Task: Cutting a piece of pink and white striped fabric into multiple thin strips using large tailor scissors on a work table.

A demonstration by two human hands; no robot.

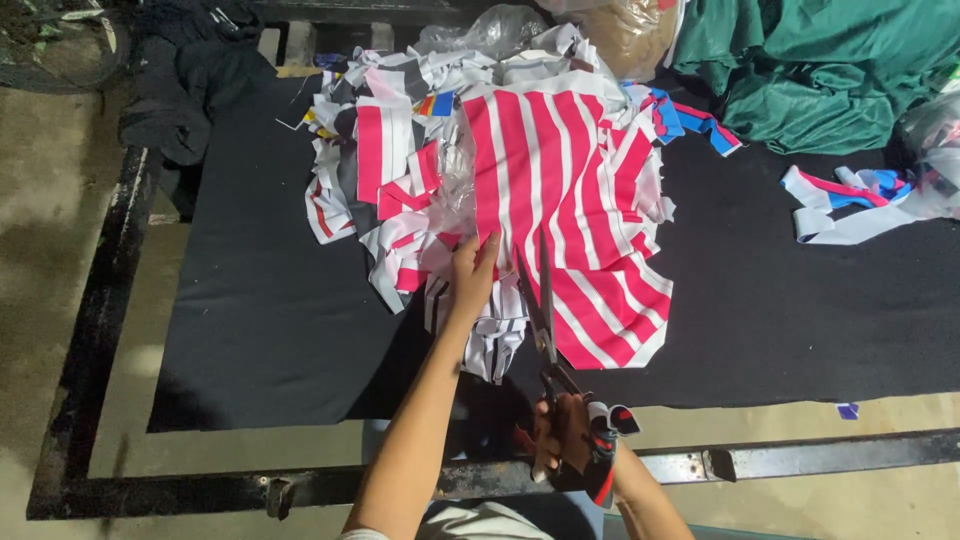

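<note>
My right hand point(567, 432) grips the wrapped handles of long scissors point(540, 310) near the table's front edge. The blades point away from me, into the lower edge of a pink and white striped fabric piece point(560, 190). My left hand point(472, 275) rests on the left side of that fabric, pinching its edge just beside the blades. The striped piece lies on top of a heap of cut scraps point(385, 170) in pink, white and black.
A black cloth point(260, 300) covers the table, framed by a dark metal rim point(760, 460). Green fabric point(830, 60) is bunched at the back right, white, pink and blue strips point(850, 205) lie right, dark clothing point(190, 80) back left, clear plastic bags point(500, 30) behind the heap.
</note>
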